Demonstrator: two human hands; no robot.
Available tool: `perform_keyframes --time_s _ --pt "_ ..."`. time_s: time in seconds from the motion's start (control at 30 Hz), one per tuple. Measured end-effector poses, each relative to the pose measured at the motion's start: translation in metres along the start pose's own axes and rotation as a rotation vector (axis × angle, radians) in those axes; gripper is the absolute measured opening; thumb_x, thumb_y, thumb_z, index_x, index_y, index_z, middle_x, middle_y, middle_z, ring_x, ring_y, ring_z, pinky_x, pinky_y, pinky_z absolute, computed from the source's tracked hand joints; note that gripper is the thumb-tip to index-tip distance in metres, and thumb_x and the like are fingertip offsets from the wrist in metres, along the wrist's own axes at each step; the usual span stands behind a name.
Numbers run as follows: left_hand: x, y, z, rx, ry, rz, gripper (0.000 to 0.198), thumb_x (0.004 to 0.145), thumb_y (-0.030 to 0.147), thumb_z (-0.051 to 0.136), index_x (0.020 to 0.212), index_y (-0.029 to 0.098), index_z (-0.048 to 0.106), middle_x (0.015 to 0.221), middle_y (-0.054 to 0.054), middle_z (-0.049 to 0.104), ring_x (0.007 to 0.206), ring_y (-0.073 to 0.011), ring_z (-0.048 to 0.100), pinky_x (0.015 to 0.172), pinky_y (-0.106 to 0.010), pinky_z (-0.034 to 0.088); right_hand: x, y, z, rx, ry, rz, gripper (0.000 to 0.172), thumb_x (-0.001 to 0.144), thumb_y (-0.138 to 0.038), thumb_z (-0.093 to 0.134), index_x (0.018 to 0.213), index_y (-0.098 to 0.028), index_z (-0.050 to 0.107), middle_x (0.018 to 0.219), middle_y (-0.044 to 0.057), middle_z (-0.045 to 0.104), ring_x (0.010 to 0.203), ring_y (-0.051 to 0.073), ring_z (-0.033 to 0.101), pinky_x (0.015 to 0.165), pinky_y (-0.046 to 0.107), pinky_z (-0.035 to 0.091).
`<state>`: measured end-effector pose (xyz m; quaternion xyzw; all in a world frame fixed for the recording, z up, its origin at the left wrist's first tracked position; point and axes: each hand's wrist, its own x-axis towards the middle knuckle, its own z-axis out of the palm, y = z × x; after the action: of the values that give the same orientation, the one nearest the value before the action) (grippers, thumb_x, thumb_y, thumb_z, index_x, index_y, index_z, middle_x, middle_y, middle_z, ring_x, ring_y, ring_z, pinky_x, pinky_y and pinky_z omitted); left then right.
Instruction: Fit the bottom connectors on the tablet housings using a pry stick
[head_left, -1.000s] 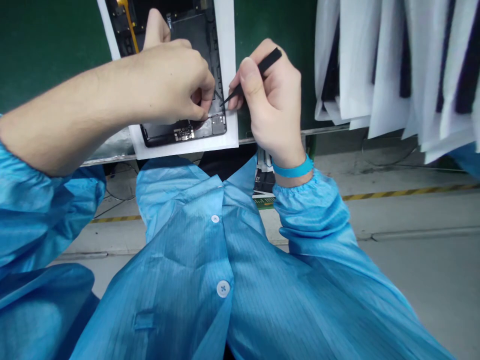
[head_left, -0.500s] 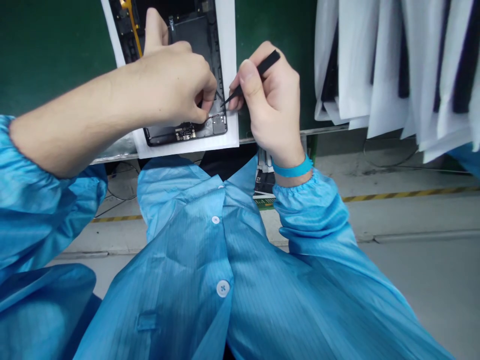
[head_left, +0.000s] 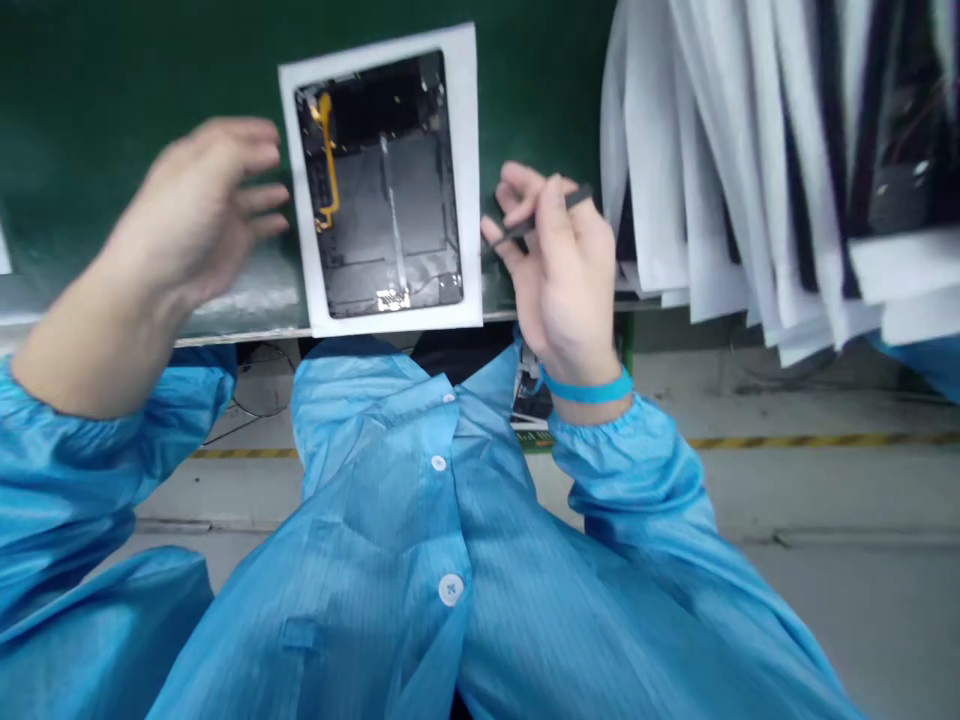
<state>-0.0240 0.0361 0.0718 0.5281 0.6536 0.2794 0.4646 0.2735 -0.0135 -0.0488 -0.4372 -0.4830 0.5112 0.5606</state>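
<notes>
An opened tablet lies on a white foam sheet, its inside facing up. An orange flex cable runs along its left side, and a pale strip goes down the middle. To the left of the sheet, my left hand is raised with fingers apart, holding nothing and slightly blurred. My right hand is just right of the sheet, gripping black tweezers between thumb and fingers. The tweezers point down and left, clear of the tablet.
Several white foam sheets with dark panels between them stand in a row at the right. The green work surface ends at a front edge near my lap. Below are cables and a yellow-black floor stripe.
My left hand has lifted off the tablet and moved left, its fingers opening. My right hand has drawn the tweezers away to the right. The whole tablet now shows.
</notes>
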Motion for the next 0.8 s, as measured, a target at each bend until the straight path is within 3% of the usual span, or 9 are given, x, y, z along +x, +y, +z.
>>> perform_keyframes --time_s 0.1,0.17,0.3,0.4,0.47,0.53,0.63,0.73,0.8 --pt "-0.009 -0.015 -0.005 -0.311 -0.050 -0.265 0.015 0.102 0.029 0.066 0.113 0.020 0.060 0.147 -0.012 0.068 0.122 -0.0216 0.070 0.108 -0.041 0.059 -0.009 -0.021 0.010 0.225 0.060 0.199 0.049 0.097 -0.073 0.078 0.087 -0.027 0.065 0.156 0.004 0.072 0.156 0.030 0.062 0.121 0.052 0.062" --pt "-0.005 -0.021 0.003 -0.331 -0.047 -0.274 0.012 0.105 0.029 0.059 0.111 0.019 0.060 0.126 -0.014 0.075 0.102 -0.0192 0.074 0.094 -0.036 0.062 -0.013 -0.033 0.016 0.289 0.106 0.290 0.046 0.093 -0.068 0.085 0.083 -0.026 0.068 0.150 0.007 0.076 0.151 0.032 0.067 0.124 0.053 0.061" --pt "0.023 -0.025 0.020 -0.254 -0.070 -0.255 0.014 0.107 0.023 0.064 0.096 0.013 0.066 0.086 -0.007 0.071 0.070 -0.0112 0.063 0.070 -0.025 0.054 -0.011 -0.040 0.022 0.313 0.143 0.346 0.049 0.080 -0.067 0.096 0.075 -0.025 0.072 0.139 0.011 0.082 0.139 0.034 0.076 0.132 0.055 0.053" --pt "0.039 -0.029 0.021 -0.145 -0.062 -0.236 0.024 0.109 0.028 0.070 0.091 0.013 0.067 0.075 0.002 0.062 0.064 -0.0096 0.058 0.066 -0.022 0.051 -0.008 -0.039 0.029 0.311 0.136 0.364 0.050 0.077 -0.067 0.098 0.073 -0.024 0.073 0.134 0.014 0.084 0.139 0.034 0.076 0.132 0.055 0.053" --pt "0.043 -0.036 0.009 -0.076 -0.049 -0.206 0.027 0.110 0.033 0.073 0.092 0.013 0.068 0.077 0.003 0.063 0.065 -0.0093 0.058 0.066 -0.022 0.053 -0.005 -0.038 0.042 0.319 0.127 0.364 0.049 0.076 -0.067 0.099 0.074 -0.024 0.074 0.133 0.013 0.085 0.140 0.033 0.076 0.131 0.053 0.054" --pt "0.040 -0.045 -0.017 -0.015 -0.017 -0.179 0.025 0.110 0.034 0.074 0.098 0.012 0.071 0.084 0.001 0.067 0.071 -0.0100 0.062 0.070 -0.023 0.056 -0.003 -0.036 0.062 0.355 0.075 0.383 0.048 0.078 -0.067 0.098 0.073 -0.025 0.073 0.135 0.011 0.084 0.139 0.032 0.076 0.130 0.053 0.056" --pt "0.031 -0.063 -0.081 0.110 0.074 -0.192 0.022 0.109 0.032 0.074 0.099 0.013 0.071 0.086 0.001 0.069 0.073 -0.0111 0.064 0.074 -0.025 0.057 0.001 -0.027 0.097 0.378 -0.061 0.432 0.047 0.081 -0.069 0.094 0.077 -0.026 0.074 0.141 0.008 0.082 0.140 0.032 0.075 0.130 0.056 0.054" --pt "0.037 -0.078 -0.158 0.303 0.134 -0.248 0.025 0.098 0.029 0.084 0.083 0.014 0.070 0.073 0.003 0.066 0.070 -0.0129 0.062 0.075 -0.026 0.053 0.001 -0.015 0.117 0.146 -0.153 0.375 0.052 0.088 -0.077 0.082 0.078 -0.027 0.074 0.143 0.009 0.081 0.142 0.034 0.073 0.137 0.061 0.044" --pt "0.061 -0.081 -0.206 0.456 0.206 -0.262 0.023 0.088 0.027 0.090 0.078 0.016 0.073 0.071 0.001 0.068 0.082 -0.0182 0.068 0.085 -0.028 0.051 -0.002 -0.007 0.118 -0.076 -0.163 0.277 0.054 0.095 -0.079 0.072 0.076 -0.028 0.073 0.137 0.010 0.083 0.139 0.035 0.074 0.139 0.066 0.039"
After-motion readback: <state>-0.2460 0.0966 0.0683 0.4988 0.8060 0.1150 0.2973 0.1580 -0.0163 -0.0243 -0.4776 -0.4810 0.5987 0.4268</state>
